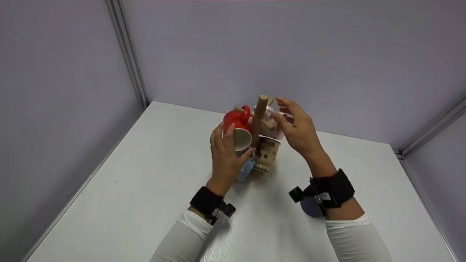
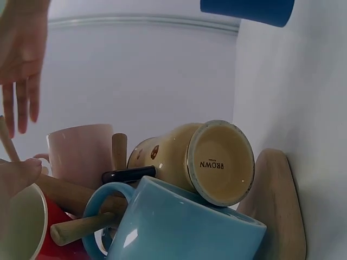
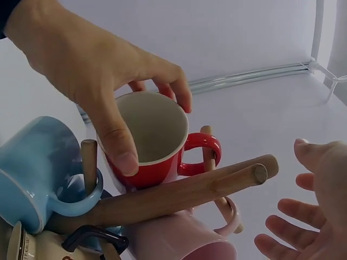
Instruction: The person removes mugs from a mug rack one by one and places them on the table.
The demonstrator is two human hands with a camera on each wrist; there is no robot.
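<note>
Gripped the red mug point(image 1: 238, 125) left of the wooden post point(image 1: 259, 115) with left hand point(image 1: 224, 153), fingers curled round its rim; right hand point(image 1: 296, 127) hovered spread, empty, right of post.

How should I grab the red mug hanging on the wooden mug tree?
Probably by its round body near the rim, as the left hand does. The red mug hangs by its handle on a peg, so the handle is taken. Its open mouth faces you, so come from the front, thumb one side, fingers the other.
</note>
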